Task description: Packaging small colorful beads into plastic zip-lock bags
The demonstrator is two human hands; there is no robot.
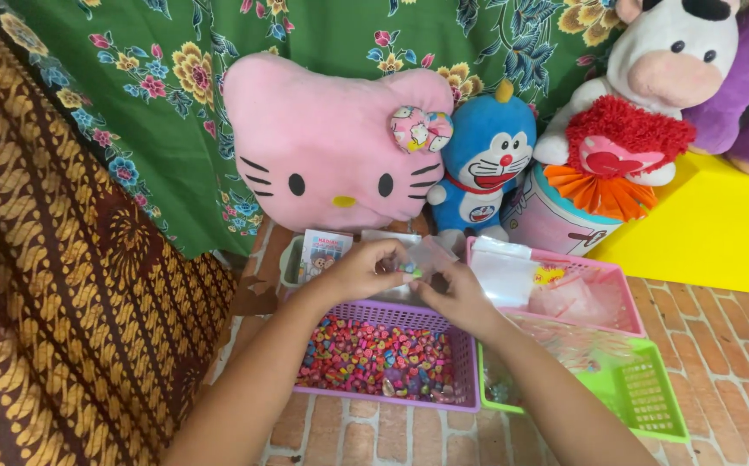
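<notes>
Here: left hand (pixel 359 272) and right hand (pixel 456 293) together pinch a small clear bag (pixel 426 256), apparently with a few candies inside, above the purple basket (pixel 469 362) of mixed candies (pixel 379 358). Risk: slack grip tips the bag, pieces scatter onto brick floor (pixel 720 336).

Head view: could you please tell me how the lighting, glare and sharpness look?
Head view: soft, even light; no glare on the purple basket; the plush toys are sharp; the hands, left and right, blur slightly around the small clear bag.

Hands (pixel 409 280) at small clear bag (pixel 426 256)
</notes>
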